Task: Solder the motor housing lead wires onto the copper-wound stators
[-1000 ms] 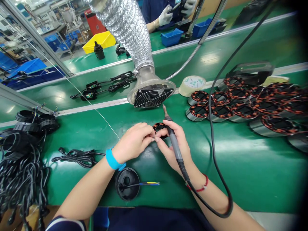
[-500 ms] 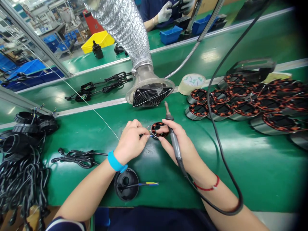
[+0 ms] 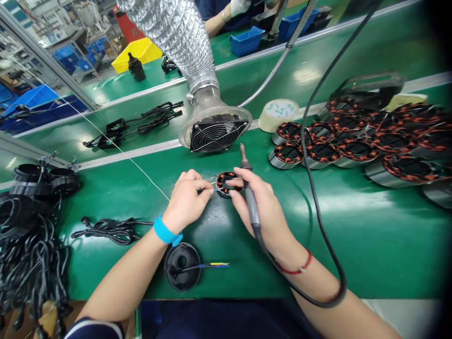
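Observation:
A small stator (image 3: 226, 183) with copper windings lies on the green bench between my hands. My left hand (image 3: 187, 200), with a blue wristband, pinches a thin wire at the stator's left side. My right hand (image 3: 263, 209) is closed round a soldering iron (image 3: 249, 193) whose tip points up and away, while its fingertips rest on the stator's right edge. The iron's black cable (image 3: 318, 221) loops off to the right and upward.
A fume extractor fan (image 3: 213, 134) on a foil duct stands just behind the stator. Several wound stators (image 3: 353, 146) are heaped at right, beside a tape roll (image 3: 277, 113). A black round housing (image 3: 181, 266) with coloured wires lies near me. Black cables and housings (image 3: 31, 226) are piled at left. Another person's gloved hand (image 3: 238, 7) works at the far bench.
My left hand has drawn back to the left, uncovering the stator and pulling out a wire. The view has shifted slightly down and left.

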The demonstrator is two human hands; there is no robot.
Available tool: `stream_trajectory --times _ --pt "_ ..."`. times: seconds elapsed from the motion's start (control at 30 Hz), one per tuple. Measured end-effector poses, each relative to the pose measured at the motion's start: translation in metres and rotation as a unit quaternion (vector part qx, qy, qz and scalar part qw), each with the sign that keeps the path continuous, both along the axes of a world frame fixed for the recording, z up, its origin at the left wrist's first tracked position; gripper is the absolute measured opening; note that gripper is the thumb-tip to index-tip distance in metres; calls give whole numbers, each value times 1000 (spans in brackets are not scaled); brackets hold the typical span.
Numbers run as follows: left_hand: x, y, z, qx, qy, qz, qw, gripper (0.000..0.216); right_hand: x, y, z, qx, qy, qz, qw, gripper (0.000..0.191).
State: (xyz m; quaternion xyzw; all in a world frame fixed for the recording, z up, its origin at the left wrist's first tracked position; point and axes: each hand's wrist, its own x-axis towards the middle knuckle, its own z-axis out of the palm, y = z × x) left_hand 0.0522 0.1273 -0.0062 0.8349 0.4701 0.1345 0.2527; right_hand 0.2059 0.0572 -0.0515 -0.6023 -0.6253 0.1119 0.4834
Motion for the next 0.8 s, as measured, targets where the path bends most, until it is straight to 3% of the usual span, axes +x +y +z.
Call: stream_trajectory --times 0.17,0.43,0.8 --pt "1 -1 -1 12 -1 1 1000 13 8 -29 15 -4 50 -10 999 34" --pt "2 -4 -1 17 3 -1 1000 15 8 -54 -14 119 129 -17 984 28" --pt "3 -4 -2 15 -3 0 1000 14 8 -54 -16 90 118 -32 988 24"
